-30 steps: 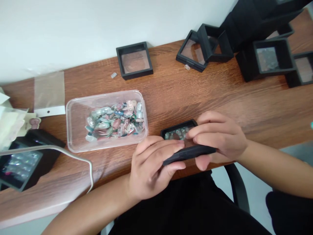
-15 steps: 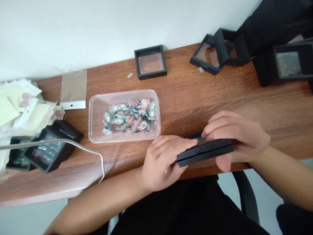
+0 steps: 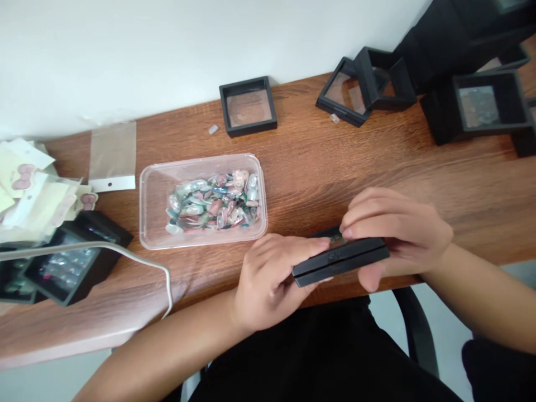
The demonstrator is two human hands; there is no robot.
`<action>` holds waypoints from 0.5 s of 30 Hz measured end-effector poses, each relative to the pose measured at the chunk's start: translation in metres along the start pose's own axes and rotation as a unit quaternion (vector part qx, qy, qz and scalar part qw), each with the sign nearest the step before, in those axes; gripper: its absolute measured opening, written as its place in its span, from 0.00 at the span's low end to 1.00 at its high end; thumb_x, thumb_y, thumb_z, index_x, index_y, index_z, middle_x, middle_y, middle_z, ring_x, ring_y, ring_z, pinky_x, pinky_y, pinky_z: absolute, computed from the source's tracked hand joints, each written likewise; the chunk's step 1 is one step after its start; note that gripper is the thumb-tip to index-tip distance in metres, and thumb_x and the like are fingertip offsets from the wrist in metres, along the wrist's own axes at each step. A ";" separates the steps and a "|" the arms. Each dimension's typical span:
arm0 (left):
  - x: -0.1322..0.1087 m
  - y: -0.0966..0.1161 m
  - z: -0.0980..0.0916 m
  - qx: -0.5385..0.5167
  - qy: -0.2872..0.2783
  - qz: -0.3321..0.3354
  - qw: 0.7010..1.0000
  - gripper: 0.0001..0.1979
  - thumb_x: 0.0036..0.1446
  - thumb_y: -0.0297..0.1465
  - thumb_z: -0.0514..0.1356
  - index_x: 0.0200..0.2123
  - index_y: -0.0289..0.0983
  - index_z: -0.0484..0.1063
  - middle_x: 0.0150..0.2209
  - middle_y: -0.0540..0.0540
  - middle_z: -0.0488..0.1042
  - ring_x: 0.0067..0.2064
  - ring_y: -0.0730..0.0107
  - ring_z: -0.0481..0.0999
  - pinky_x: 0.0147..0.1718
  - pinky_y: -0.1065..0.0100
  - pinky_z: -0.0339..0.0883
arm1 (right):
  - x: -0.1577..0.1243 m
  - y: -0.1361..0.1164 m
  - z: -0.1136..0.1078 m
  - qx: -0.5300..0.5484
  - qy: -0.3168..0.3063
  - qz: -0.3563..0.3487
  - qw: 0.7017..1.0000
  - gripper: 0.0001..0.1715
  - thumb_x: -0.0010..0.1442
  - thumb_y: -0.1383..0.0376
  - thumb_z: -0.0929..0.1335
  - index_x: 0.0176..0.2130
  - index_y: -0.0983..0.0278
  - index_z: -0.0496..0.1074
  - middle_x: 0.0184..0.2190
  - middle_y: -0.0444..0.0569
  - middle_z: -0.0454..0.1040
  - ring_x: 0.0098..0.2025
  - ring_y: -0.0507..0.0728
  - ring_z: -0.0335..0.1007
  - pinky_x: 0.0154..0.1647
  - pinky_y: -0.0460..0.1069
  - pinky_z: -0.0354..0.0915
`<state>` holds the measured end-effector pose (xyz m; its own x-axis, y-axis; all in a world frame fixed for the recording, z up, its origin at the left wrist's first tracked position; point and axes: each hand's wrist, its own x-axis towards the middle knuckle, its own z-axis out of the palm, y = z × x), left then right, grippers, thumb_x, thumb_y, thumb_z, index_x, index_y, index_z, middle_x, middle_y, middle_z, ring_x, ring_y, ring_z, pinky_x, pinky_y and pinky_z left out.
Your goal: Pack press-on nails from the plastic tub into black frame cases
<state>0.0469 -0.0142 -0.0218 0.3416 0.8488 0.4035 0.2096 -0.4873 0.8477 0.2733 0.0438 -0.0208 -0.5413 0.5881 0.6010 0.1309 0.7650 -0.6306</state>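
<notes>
A flat black display case [image 3: 341, 261] with a clear window is held on edge near the table's front edge, its long side seam facing me. My left hand [image 3: 270, 279] is closed around its left end, index finger stretched along the top. At the right end, the fingers of my right hand [image 3: 396, 229] reach over the case, with the thumb lower down; the hand is closed on it. Just left of the case stands a clear plastic tub [image 3: 144, 206] holding a heap of press-on nails [image 3: 213, 204] in pink, teal and clear. My fingers hide most of the window.
An open black case [image 3: 249, 106] lies by the wall, with a loose nail [image 3: 213, 129] beside it. More black cases [image 3: 387, 81] stand at the back right, others [image 3: 75, 262] at the left under a white cable [image 3: 125, 248]. Cards [image 3: 29, 173] and a clear bag [image 3: 113, 151] lie nearby.
The whole view has shifted slightly, so things appear a little farther left. Both hands keep their hold on the case, with hardly any change in their grip.
</notes>
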 end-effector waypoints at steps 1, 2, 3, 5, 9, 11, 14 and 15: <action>0.000 0.000 0.000 -0.002 0.000 0.001 1.000 0.18 0.59 0.29 0.67 0.52 0.37 0.72 0.47 0.44 0.82 0.44 0.65 0.83 0.41 0.64 0.74 | 0.000 0.000 0.000 -0.003 -0.001 -0.002 1.000 0.21 0.61 0.49 0.71 0.39 0.64 0.72 0.29 0.47 0.76 0.30 0.54 0.73 0.31 0.52 0.72; 0.000 0.000 -0.001 -0.003 -0.001 0.002 1.000 0.18 0.58 0.28 0.68 0.52 0.37 0.73 0.47 0.43 0.82 0.45 0.65 0.83 0.41 0.64 0.75 | -0.001 -0.001 -0.001 -0.008 -0.003 -0.002 1.000 0.20 0.61 0.49 0.71 0.39 0.63 0.73 0.29 0.47 0.76 0.30 0.54 0.73 0.31 0.52 0.72; 0.000 -0.001 -0.001 -0.004 -0.002 0.003 1.000 0.19 0.58 0.27 0.68 0.52 0.38 0.73 0.47 0.44 0.82 0.45 0.64 0.83 0.41 0.64 0.75 | -0.001 -0.001 -0.002 -0.014 -0.006 -0.002 1.000 0.19 0.62 0.49 0.71 0.39 0.62 0.73 0.29 0.47 0.76 0.30 0.54 0.72 0.31 0.52 0.72; -0.001 -0.002 -0.002 -0.002 -0.004 0.003 1.000 0.19 0.58 0.25 0.67 0.52 0.39 0.73 0.48 0.44 0.81 0.46 0.63 0.83 0.42 0.63 0.76 | -0.001 -0.002 -0.005 -0.033 -0.018 -0.008 0.999 0.18 0.62 0.49 0.70 0.40 0.61 0.73 0.29 0.46 0.76 0.30 0.54 0.72 0.33 0.52 0.73; 0.000 -0.004 -0.005 0.000 -0.003 0.011 1.000 0.15 0.59 0.24 0.65 0.50 0.39 0.75 0.50 0.42 0.80 0.48 0.62 0.83 0.43 0.63 0.76 | 0.002 -0.004 -0.012 -0.071 -0.072 -0.027 0.995 0.16 0.62 0.50 0.71 0.40 0.59 0.73 0.31 0.45 0.77 0.33 0.54 0.74 0.37 0.53 0.74; 0.001 -0.005 -0.006 -0.003 -0.004 0.020 1.000 0.15 0.59 0.23 0.65 0.49 0.37 0.76 0.50 0.41 0.80 0.49 0.62 0.82 0.44 0.64 0.77 | 0.003 -0.004 -0.014 -0.078 -0.082 -0.032 0.993 0.15 0.62 0.51 0.71 0.40 0.59 0.74 0.31 0.45 0.78 0.34 0.54 0.74 0.38 0.53 0.75; 0.002 -0.005 -0.007 -0.001 -0.007 0.023 1.000 0.14 0.59 0.22 0.64 0.49 0.36 0.76 0.48 0.41 0.81 0.50 0.61 0.82 0.46 0.62 0.78 | 0.004 -0.004 -0.014 -0.082 -0.079 -0.040 0.993 0.14 0.63 0.53 0.71 0.41 0.60 0.73 0.32 0.46 0.78 0.34 0.55 0.75 0.39 0.54 0.75; 0.002 -0.006 -0.007 0.001 -0.007 0.022 1.000 0.13 0.59 0.23 0.64 0.48 0.37 0.76 0.48 0.41 0.81 0.50 0.61 0.82 0.47 0.61 0.78 | 0.004 -0.004 -0.013 -0.083 -0.079 -0.042 0.992 0.13 0.63 0.53 0.71 0.41 0.59 0.73 0.32 0.45 0.78 0.35 0.55 0.75 0.39 0.54 0.76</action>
<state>0.0400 -0.0086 -0.0235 0.3624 0.8240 0.4356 0.1961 -0.5243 0.8286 0.2817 0.0467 -0.0097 -0.6783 0.4816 0.5549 0.2082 0.8502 -0.4835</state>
